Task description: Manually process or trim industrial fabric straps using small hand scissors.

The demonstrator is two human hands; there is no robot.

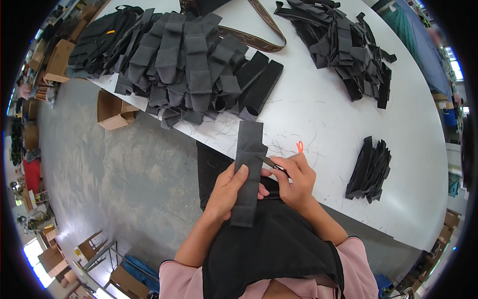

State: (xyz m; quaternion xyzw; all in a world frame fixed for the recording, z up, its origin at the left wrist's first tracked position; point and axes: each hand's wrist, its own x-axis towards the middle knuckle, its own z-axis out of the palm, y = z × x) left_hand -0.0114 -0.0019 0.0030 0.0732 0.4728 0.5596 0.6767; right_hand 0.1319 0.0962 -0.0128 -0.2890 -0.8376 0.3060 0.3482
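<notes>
While the flat, dark grey fabric strip (252,177), creased crosswise, spanned the view from black apron (279,239) to white table (318,119), the left hand (225,193) gripped its side, thumb on top. The right hand (297,180) pinched a small dark tool (280,169) against its right edge. Bare tabletop separated that hand from a black bundle (369,172).

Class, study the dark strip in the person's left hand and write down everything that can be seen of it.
The dark grey strip is long, narrow and straight-sided, and looks like woven fabric. Folds or layers cross its upper half, where a corner juts out on the right. It points away from the body, its far end seen against the white table. The left hand grips it, thumb on top; the right hand holds a small dark tool at its right edge.
</notes>
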